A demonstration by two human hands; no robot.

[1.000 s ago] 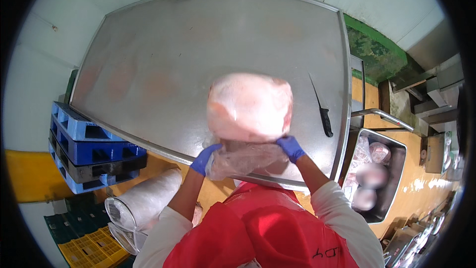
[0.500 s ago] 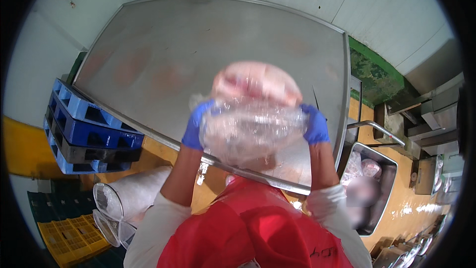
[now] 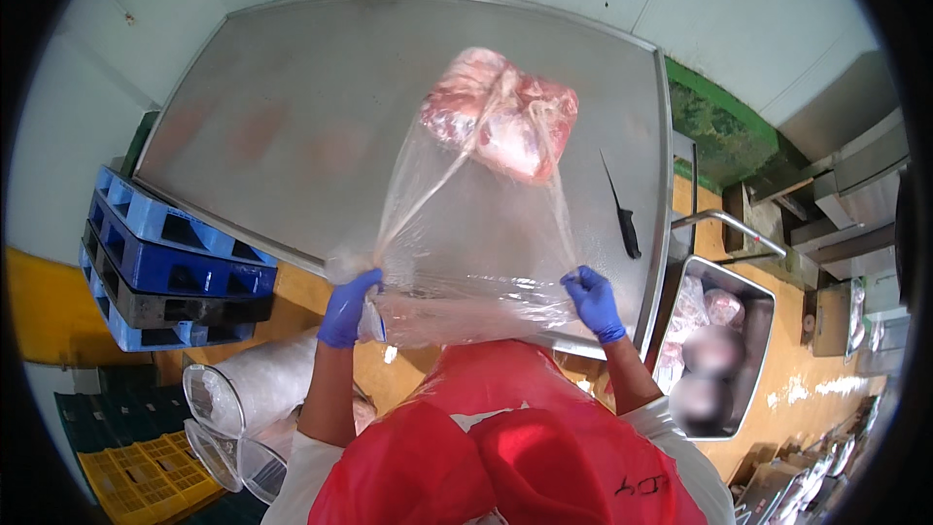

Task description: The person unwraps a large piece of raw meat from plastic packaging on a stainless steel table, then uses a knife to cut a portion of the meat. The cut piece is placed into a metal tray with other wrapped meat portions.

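Note:
A block of pink and red raw meat (image 3: pixel 501 117) rests on the steel table, partly covered by clear film. From it a sheet of clear plastic film (image 3: pixel 466 297) stretches toward me, its two sides drawn into twisted strands. My left hand (image 3: pixel 352 308), in a blue glove, is closed on the film's left corner. The right corner is pinched in my blue-gloved right hand (image 3: pixel 594 302). To the right of the film lies a black-handled knife (image 3: pixel 627 226), its blade pointing away from me.
The steel table (image 3: pixel 321 49) has a raised rim. Stacked blue and black pallets (image 3: pixel 185 262) stand at left, above rolls of clear film (image 3: pixel 243 394) and a yellow crate (image 3: pixel 146 467). At right, a metal tub cart (image 3: pixel 753 355) holds wrapped meat.
The meat has gone from between my hands to farther up the table. My hands have drawn back toward me and the film is stretched out. The knife is now fully visible.

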